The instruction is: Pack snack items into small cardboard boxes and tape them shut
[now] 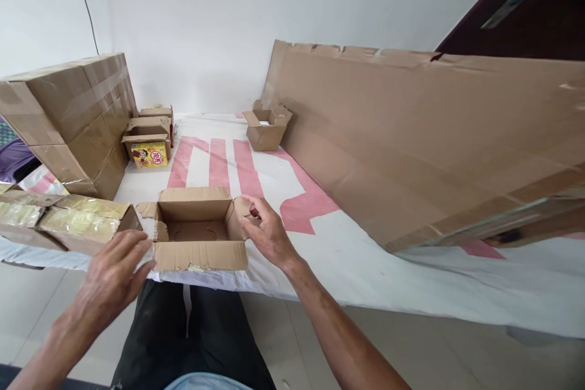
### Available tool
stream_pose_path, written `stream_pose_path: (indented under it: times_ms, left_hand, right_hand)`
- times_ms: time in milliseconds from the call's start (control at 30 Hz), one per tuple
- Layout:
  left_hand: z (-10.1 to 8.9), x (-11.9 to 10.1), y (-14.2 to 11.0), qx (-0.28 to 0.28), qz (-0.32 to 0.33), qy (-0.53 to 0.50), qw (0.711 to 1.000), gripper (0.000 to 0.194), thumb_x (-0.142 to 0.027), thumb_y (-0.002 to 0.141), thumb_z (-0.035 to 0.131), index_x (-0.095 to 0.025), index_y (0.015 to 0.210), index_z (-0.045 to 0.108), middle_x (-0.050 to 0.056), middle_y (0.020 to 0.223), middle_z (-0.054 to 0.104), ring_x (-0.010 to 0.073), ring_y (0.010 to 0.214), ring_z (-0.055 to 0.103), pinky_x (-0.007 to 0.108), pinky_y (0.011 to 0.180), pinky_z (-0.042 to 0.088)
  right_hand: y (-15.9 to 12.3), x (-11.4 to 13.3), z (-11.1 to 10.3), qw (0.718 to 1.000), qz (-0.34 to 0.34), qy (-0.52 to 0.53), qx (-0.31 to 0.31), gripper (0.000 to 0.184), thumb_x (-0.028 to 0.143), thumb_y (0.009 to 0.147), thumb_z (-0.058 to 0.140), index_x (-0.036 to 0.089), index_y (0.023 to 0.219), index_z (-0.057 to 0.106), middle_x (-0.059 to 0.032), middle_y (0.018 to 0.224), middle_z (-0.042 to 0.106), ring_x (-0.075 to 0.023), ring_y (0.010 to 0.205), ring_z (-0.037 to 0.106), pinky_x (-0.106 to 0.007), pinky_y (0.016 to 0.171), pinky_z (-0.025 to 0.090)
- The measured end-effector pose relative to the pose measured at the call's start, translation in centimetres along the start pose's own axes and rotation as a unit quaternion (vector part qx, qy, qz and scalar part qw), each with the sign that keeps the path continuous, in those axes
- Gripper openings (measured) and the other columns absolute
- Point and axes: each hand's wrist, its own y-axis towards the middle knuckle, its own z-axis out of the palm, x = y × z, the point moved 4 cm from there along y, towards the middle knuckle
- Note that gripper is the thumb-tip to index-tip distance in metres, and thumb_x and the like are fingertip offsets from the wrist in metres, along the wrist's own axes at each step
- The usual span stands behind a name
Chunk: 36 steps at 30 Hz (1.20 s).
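An open cardboard box [200,256] stands at the near edge of the cloth-covered table, its flaps folded outward. Inside it I see only bare brown cardboard. My right hand [267,228] has thumb and fingers around the box's right end flap. To the left, my left hand [116,265] hovers by the front left corner, fingers stretched and slightly apart, holding nothing. Just behind that hand lies a closed box [86,219] sealed with shiny tape.
Stacked taped cartons [86,116] rise at the left. Near them stand small open boxes, one with a yellow printed front [150,155]. Another small open box [267,134] sits at the back, against a large leaning cardboard sheet [411,140]. The tablecloth [320,262] has pink markings.
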Motion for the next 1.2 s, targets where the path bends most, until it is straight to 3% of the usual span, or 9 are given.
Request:
stream_pose_path:
  times_ms: [133, 267, 500, 633, 767, 933, 1067, 1200]
  left_hand:
    - [4.6, -2.2, 2.1, 0.133, 0.027, 0.063, 0.989, 0.023, -0.024, 0.103, 0.062, -0.020, 0.124, 0.070, 0.013, 0.124, 0.077, 0.0330, 0.124, 0.067, 0.043, 0.089, 0.055]
    - [6.9, -3.0, 3.7, 0.281, 0.010, 0.101, 0.954, 0.017, -0.021, 0.102, 0.064, -0.021, 0.118, 0.071, 0.010, 0.105, 0.078, 0.0305, 0.101, 0.072, 0.043, 0.082, 0.052]
    - [8.1, -2.2, 7.9, 0.347, 0.015, 0.127, 0.929, 0.019, -0.004, 0.096, 0.059, -0.017, 0.105, 0.070, 0.012, 0.101, 0.077, 0.0299, 0.095, 0.074, 0.042, 0.084, 0.052]
    - [7.8, -0.4, 11.4, 0.330, 0.017, 0.144, 0.933, 0.020, -0.006, 0.099, 0.057, -0.017, 0.108, 0.071, 0.013, 0.100, 0.077, 0.0298, 0.098, 0.076, 0.041, 0.086, 0.053]
    - [7.0, 4.6, 15.0, 0.309, -0.024, 0.183, 0.933, 0.024, -0.008, 0.100, 0.056, -0.020, 0.112, 0.072, 0.013, 0.105, 0.078, 0.0293, 0.106, 0.076, 0.038, 0.093, 0.053]
    - [6.5, 14.0, 17.9, 0.312, -0.100, 0.233, 0.916, 0.027, -0.011, 0.098, 0.053, -0.019, 0.113, 0.075, 0.017, 0.115, 0.078, 0.0358, 0.112, 0.075, 0.041, 0.091, 0.054]
    - [7.0, 20.4, 18.1, 0.330, -0.153, 0.256, 0.896, 0.024, -0.014, 0.094, 0.058, -0.020, 0.108, 0.076, 0.017, 0.115, 0.079, 0.0351, 0.110, 0.076, 0.038, 0.087, 0.054]
    - [8.6, 23.9, 17.3, 0.339, -0.173, 0.253, 0.890, 0.023, -0.018, 0.092, 0.060, -0.021, 0.109, 0.076, 0.017, 0.117, 0.080, 0.0338, 0.111, 0.076, 0.037, 0.088, 0.055]
  right_hand:
    - [-1.5, -0.7, -0.1, 1.000, -0.010, -0.016, -0.020, 0.042, 0.035, 0.090, 0.067, 0.024, 0.130, 0.069, -0.0073, 0.116, 0.072, -0.0237, 0.098, 0.064, -0.042, 0.096, 0.056]
    - [-2.2, -1.9, 0.0, 0.999, 0.004, -0.026, -0.038, 0.046, 0.044, 0.093, 0.065, 0.022, 0.133, 0.068, -0.0092, 0.115, 0.075, -0.0255, 0.100, 0.067, -0.043, 0.095, 0.058]
    - [-1.4, -3.2, 0.6, 0.996, 0.010, 0.020, -0.087, 0.053, 0.053, 0.093, 0.069, 0.022, 0.136, 0.067, -0.0134, 0.122, 0.076, -0.0305, 0.114, 0.071, -0.047, 0.097, 0.061]
    - [-0.8, -3.9, 0.5, 0.989, 0.009, 0.086, -0.119, 0.058, 0.060, 0.095, 0.068, 0.022, 0.139, 0.063, -0.0166, 0.131, 0.073, -0.0304, 0.114, 0.072, -0.042, 0.084, 0.064]
    - [0.0, -4.9, 0.6, 0.992, 0.013, 0.085, -0.096, 0.053, 0.058, 0.099, 0.064, 0.021, 0.137, 0.062, -0.0130, 0.121, 0.074, -0.0217, 0.084, 0.072, -0.040, 0.076, 0.064]
    - [0.6, -7.2, 1.0, 0.997, 0.011, 0.010, -0.076, 0.044, 0.053, 0.097, 0.062, 0.020, 0.126, 0.067, -0.0108, 0.110, 0.076, -0.0220, 0.083, 0.071, -0.037, 0.072, 0.062]
    - [0.5, -9.7, 0.4, 0.993, -0.005, -0.070, -0.091, 0.035, 0.048, 0.097, 0.060, 0.021, 0.117, 0.070, -0.0088, 0.101, 0.076, -0.0241, 0.084, 0.072, -0.038, 0.073, 0.063]
    - [0.3, -11.9, -1.0, 0.982, -0.042, -0.137, -0.122, 0.032, 0.047, 0.100, 0.058, 0.022, 0.116, 0.071, -0.0094, 0.103, 0.076, -0.0263, 0.091, 0.074, -0.042, 0.082, 0.063]
